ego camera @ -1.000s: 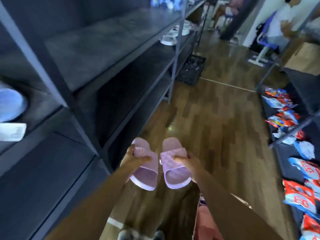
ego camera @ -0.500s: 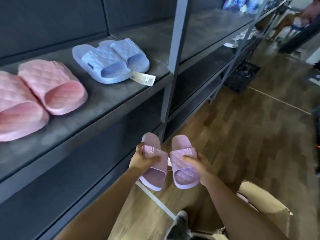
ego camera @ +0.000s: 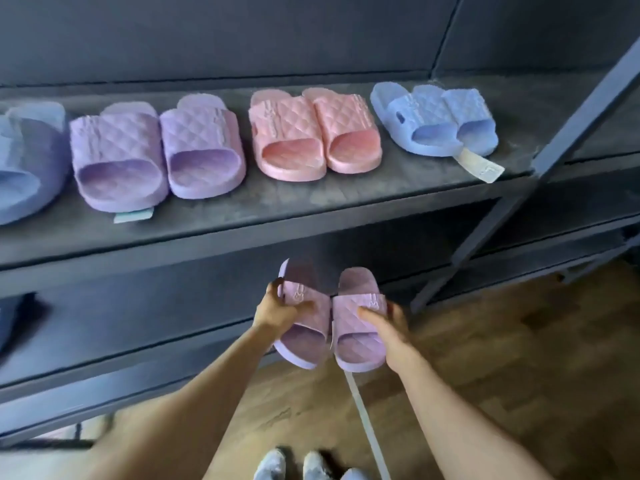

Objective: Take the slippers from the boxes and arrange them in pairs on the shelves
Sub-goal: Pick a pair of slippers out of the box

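I hold a pair of lilac quilted slippers side by side below the top shelf. My left hand (ego camera: 277,311) grips the left slipper (ego camera: 304,332) and my right hand (ego camera: 389,332) grips the right slipper (ego camera: 360,330). On the dark shelf (ego camera: 311,209) above them stand pairs in a row: a purple pair (ego camera: 156,150), a pink pair (ego camera: 311,133) and a light blue pair (ego camera: 436,119) with a tag. A further blue slipper (ego camera: 24,161) is cut off at the left edge.
A slanted metal upright (ego camera: 554,150) stands at the shelf's right end. A lower shelf (ego camera: 121,327) runs beneath, with something blue at its far left. Wooden floor (ego camera: 519,358) lies to the right, with a pale floor line (ego camera: 367,427) and my shoes (ego camera: 294,465) below.
My view has swung left from the aisle to face the shelf, bringing the row of pairs into sight. Both hands keep the lilac pair held together.
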